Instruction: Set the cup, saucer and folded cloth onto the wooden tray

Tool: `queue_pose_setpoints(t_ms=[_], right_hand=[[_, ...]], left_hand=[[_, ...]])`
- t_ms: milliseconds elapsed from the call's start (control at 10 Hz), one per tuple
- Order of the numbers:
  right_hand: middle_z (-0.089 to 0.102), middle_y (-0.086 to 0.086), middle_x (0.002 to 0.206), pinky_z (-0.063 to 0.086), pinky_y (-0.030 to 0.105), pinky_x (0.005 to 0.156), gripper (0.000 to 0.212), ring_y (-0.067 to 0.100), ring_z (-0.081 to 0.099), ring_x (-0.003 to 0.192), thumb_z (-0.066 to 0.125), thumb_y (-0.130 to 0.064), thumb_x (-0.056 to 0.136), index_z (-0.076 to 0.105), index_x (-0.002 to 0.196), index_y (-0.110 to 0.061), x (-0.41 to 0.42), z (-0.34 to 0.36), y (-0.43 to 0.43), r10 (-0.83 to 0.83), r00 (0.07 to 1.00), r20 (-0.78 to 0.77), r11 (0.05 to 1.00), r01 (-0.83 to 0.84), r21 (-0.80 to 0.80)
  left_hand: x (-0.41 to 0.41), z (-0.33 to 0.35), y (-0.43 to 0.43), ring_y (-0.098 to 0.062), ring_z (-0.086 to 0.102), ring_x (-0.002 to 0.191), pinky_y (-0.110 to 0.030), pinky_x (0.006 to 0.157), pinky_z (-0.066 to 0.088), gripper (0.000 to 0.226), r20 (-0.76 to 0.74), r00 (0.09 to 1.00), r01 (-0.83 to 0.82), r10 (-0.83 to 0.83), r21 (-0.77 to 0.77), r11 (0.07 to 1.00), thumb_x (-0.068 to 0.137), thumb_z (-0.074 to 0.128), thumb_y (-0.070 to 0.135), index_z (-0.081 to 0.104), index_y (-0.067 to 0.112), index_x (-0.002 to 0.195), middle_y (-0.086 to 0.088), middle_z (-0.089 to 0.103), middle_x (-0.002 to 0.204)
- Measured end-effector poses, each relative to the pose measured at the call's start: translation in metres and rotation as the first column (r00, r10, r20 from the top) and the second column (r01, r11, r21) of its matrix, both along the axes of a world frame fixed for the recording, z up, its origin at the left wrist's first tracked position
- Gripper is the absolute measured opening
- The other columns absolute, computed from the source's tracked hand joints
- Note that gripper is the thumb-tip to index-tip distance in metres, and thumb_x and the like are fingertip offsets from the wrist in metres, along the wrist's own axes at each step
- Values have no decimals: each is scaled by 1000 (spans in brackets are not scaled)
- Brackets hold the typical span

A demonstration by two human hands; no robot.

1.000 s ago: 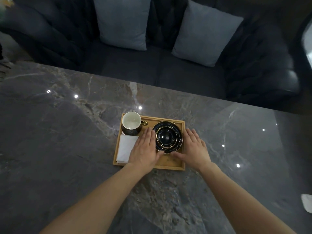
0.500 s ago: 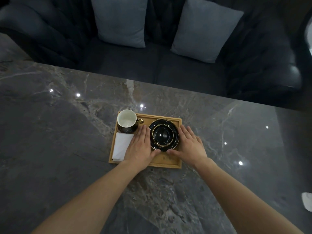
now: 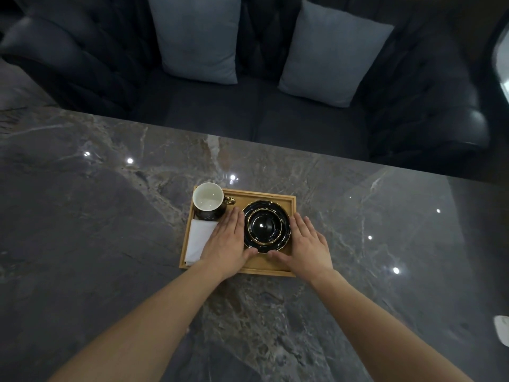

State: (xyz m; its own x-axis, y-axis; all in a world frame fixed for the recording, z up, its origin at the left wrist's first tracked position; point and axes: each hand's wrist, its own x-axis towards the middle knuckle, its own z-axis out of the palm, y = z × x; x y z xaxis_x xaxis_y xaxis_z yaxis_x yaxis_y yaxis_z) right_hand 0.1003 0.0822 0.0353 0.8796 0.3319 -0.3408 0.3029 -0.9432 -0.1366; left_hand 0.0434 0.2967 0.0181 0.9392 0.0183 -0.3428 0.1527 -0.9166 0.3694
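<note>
the saucer [image 3: 266, 226] sits on the right half of the tray [image 3: 292, 201], with the cup [image 3: 208, 201] at the far left corner and the cloth [image 3: 198, 238] just in front of it. the left hand [image 3: 226, 244] and right hand [image 3: 308, 245] lie flat and spread beside the saucer, holding nothing. a careless nudge could slide the saucer against the tray's rim, or the left hand could drag the cloth.
</note>
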Motion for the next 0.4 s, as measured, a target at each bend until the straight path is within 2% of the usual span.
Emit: queue_pose_setpoints(t_ms=[200,400], right_hand=[[2,-7,170,15,42,122,119,14,-1,155,40,-92,73,3,162,-22,-2,2,1,-19,1000,-6,1000,19,2],[2,-3,170,16,43,122,118,15,2,155,33,-94,73,-1,161,-22,-6,8,-5,-20,1000,13,1000,20,11]], left_hand=[[1,5,0,-20,-15,156,-39,129,1,105,-20,1000,-2,2,-6,1000,95,51,62,-13,11,160,-8,-16,170],[-10,16,-8,-20,-15,156,-34,125,-6,99,69,997,46,-47,20,999,97,43,63,-12,10,160,-10,-15,170]])
